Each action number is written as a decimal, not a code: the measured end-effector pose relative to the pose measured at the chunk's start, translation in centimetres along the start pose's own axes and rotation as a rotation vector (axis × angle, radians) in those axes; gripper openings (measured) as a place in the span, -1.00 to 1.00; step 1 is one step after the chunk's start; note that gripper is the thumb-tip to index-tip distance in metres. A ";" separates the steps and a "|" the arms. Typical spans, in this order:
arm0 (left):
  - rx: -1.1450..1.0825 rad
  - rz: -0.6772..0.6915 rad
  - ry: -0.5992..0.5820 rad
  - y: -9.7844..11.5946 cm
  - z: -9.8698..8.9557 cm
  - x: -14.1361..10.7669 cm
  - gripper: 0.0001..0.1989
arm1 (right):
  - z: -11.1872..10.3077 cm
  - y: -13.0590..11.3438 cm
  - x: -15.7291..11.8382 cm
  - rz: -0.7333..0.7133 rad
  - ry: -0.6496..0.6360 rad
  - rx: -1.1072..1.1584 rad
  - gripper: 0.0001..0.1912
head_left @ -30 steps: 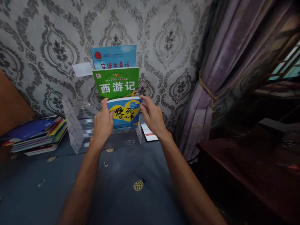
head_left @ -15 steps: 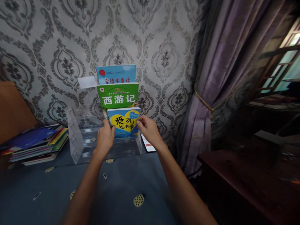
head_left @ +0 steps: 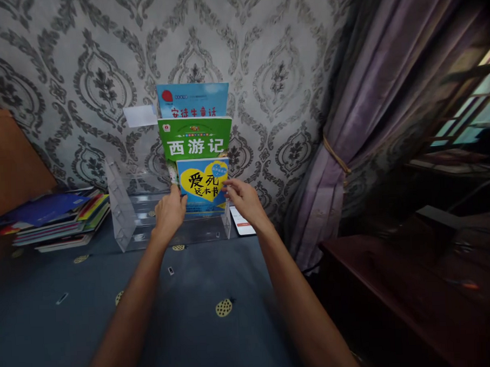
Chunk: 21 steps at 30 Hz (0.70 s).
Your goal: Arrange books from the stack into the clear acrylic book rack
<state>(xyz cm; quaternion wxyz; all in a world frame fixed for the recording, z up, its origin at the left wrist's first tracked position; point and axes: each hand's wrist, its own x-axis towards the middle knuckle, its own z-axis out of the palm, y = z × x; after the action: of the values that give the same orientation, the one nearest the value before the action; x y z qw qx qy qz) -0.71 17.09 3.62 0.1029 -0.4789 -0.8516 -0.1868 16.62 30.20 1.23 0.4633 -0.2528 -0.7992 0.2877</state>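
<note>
A clear tiered rack (head_left: pixel 122 216) stands on the blue cloth. On its right side three books rise in steps: a light blue one (head_left: pixel 195 99) at the back, a green one (head_left: pixel 194 138) in the middle and a blue and yellow one (head_left: pixel 202 188) in front. My left hand (head_left: pixel 170 211) is at the left edge of the front book, its fingers closed on that edge. At the book's right edge is my right hand (head_left: pixel 243 202), thumb and forefinger against the cover and the other fingers loosely curled.
A pile of books and magazines (head_left: pixel 63 218) lies at the left beside a brown board (head_left: pixel 12 161). A phone (head_left: pixel 243 224) lies right of the rack. Beyond are a purple curtain (head_left: pixel 331 201) and a dark red table (head_left: pixel 365 254). A white card (head_left: pixel 140 116) sticks up behind the rack.
The view has tilted down slightly, so the rack and books appear higher. Both hands remain at the front book, and the fingers of my right hand look a little looser.
</note>
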 end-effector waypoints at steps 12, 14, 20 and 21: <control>0.015 -0.004 -0.042 0.1 -0.2 -0.1 -0.65 | 1.0 1.9 0.3 -0.034 -0.055 0.071 -0.71; 0.008 -0.005 -0.045 0.2 -0.3 -0.1 -0.65 | 1.2 2.0 0.2 -0.032 -0.054 0.078 -0.72; 0.003 -0.003 -0.045 0.1 -0.2 -0.1 -0.61 | 1.3 1.9 0.0 -0.039 -0.048 0.029 -0.71; 0.004 0.001 -0.044 0.1 -0.3 -0.1 -0.61 | 1.3 1.8 0.0 -0.042 -0.048 0.024 -0.72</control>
<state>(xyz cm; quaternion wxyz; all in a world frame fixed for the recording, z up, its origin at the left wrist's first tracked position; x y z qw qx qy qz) -0.55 16.95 3.84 0.0854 -0.4830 -0.8538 -0.1744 15.71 31.18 -0.51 0.4529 -0.2234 -0.8116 0.2936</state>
